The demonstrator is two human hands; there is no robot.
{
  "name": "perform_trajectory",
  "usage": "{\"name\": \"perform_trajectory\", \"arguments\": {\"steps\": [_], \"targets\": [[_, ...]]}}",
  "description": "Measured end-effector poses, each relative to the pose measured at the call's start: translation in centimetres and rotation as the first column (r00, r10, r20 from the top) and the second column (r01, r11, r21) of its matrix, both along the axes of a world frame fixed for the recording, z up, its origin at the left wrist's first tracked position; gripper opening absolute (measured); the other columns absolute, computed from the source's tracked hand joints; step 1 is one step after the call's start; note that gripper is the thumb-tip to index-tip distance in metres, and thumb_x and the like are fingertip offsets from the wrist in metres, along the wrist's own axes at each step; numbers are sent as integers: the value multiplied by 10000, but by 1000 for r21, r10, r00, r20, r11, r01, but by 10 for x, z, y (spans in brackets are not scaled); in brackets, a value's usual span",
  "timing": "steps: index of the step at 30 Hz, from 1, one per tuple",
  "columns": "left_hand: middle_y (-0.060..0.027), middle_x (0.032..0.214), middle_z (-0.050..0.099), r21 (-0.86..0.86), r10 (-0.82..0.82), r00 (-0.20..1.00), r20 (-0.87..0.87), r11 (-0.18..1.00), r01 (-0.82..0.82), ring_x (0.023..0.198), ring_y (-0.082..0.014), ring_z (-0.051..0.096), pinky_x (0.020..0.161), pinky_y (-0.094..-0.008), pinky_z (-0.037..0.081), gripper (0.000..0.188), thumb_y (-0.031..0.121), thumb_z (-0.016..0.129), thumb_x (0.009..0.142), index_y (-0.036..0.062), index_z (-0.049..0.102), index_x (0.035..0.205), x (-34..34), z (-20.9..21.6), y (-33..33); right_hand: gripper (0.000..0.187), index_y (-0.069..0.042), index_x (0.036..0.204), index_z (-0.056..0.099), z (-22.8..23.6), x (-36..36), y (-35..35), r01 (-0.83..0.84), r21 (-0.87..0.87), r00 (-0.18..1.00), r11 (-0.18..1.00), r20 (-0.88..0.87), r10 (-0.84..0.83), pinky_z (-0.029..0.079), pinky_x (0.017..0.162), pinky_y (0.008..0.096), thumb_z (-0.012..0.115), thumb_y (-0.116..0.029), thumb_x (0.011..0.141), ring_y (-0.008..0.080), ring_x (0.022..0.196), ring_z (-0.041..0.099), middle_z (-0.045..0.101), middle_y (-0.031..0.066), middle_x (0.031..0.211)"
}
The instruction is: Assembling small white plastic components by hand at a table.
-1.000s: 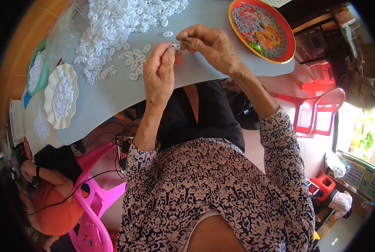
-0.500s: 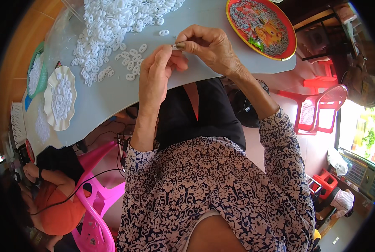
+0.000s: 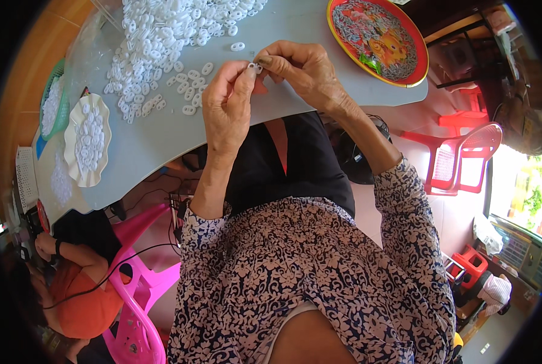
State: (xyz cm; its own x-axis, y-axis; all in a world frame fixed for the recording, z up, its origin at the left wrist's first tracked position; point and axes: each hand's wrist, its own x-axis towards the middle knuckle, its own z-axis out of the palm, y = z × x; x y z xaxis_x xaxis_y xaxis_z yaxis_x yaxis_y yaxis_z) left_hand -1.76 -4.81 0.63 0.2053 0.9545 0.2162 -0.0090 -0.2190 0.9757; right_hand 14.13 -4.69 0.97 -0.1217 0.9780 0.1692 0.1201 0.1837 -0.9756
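Note:
Over the near edge of the table, my left hand (image 3: 228, 109) pinches a small white plastic piece with two holes (image 3: 255, 67) between thumb and fingertips. My right hand (image 3: 304, 70) meets it there, thumb and forefinger closed at the piece's edge. Whether those fingertips also hold something tiny I cannot make out. Left of my hands lie several loose pieces of the same kind (image 3: 192, 88), and behind them rises a large heap of them (image 3: 162, 42). A red round tray with a yellow rim (image 3: 416, 76), right of my hands, holds many small grey parts (image 3: 356, 27).
At the left stand a cream wavy-edged dish (image 3: 71, 145) of white pieces and a green basket (image 3: 46, 115). A seated person in orange (image 3: 83, 303) is at lower left, near a pink plastic chair (image 3: 140, 321). Red chairs (image 3: 465, 151) stand at the right.
My left hand has turned and its thumb has come up over the white piece, so its holes now show. My right hand stays close by, its fingertips slightly higher.

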Motion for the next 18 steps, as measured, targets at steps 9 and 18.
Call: {"name": "perform_trajectory", "arguments": {"steps": [9,18], "targets": [[-20,716,597,57,39,991,-124,998,-32,635,-51,511,562,-203,400,162,142,520,922,-2,592,930,-1,3,-3,154,2,894,664,0,-6,-3,72,103,996,992,45,-77,456,569,228,668,-138,830,55,615,542,640,28,690],[-25,702,580,-29,55,997,54,998,-53,652,-57,514,620,-200,401,139,118,539,899,-11,591,906,-6,-2,-3,133,-8,863,666,9,14,18,132,252,917,959,336,-215,470,566,263,627,-131,830,117,586,583,648,84,687]]}}
